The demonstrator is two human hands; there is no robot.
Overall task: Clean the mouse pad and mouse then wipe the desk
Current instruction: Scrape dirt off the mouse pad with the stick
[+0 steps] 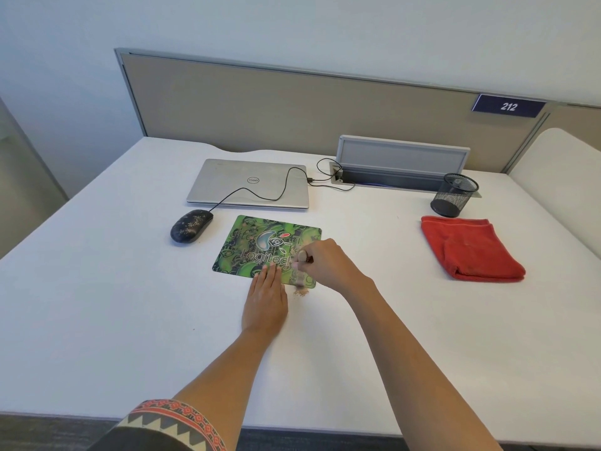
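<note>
Mouse pad lies under both hands. The left hand pins its near edge, resting flat with straight fingers, fingertips on the pad and palm on the desk. The right hand, just right of the left, is curled round a small brush. The bristles show only as a blur at the pad's near right corner. A little heap of brown crumbs sits on the desk between the two hands, just off that corner.

The step in hand looks to be brushing grit off the pad toward the person. Short, light strokes, all aimed at the one heap, should gather the dirt rather than scatter it. The left hand needs enough weight to stop the pad sliding under the brush. It will likely have to shift aside so the strip beneath its fingertips gets swept too. Working from the edge beyond the fingers back to the near corner would avoid dragging grit over clean ground.

The mouse, beyond and well left of the left hand, is speckled and appears not yet cleaned. A folded red cloth waits well right of the right hand. The heap is best lifted with it, not smeared.
</note>
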